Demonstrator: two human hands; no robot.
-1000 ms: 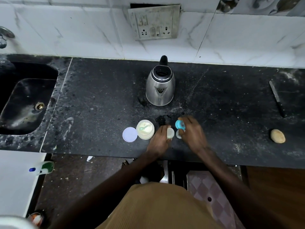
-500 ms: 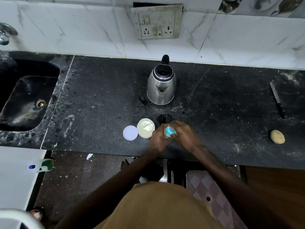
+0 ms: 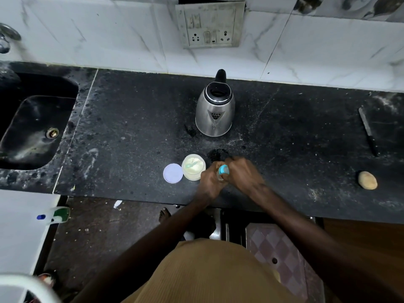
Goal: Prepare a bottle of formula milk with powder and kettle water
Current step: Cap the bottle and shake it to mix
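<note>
A small clear feeding bottle (image 3: 220,176) stands near the front edge of the black counter (image 3: 131,132). My left hand (image 3: 211,182) grips its body. My right hand (image 3: 243,173) holds the blue cap (image 3: 223,170) on top of the bottle. Just left of my hands stands an open tub of pale formula powder (image 3: 193,167) with a light scoop inside, and its round white lid (image 3: 173,173) lies flat beside it. A steel kettle (image 3: 215,110) with a black handle stands behind, its spout facing me.
A black sink (image 3: 32,127) fills the left end. At the right lie a knife (image 3: 368,134) and a potato (image 3: 367,180). A wall socket panel (image 3: 209,25) hangs above the kettle. A spray bottle (image 3: 54,216) lies on the white surface at lower left.
My right hand carried the blue cap left onto the bottle top. Both hands have closed in together around the bottle.
</note>
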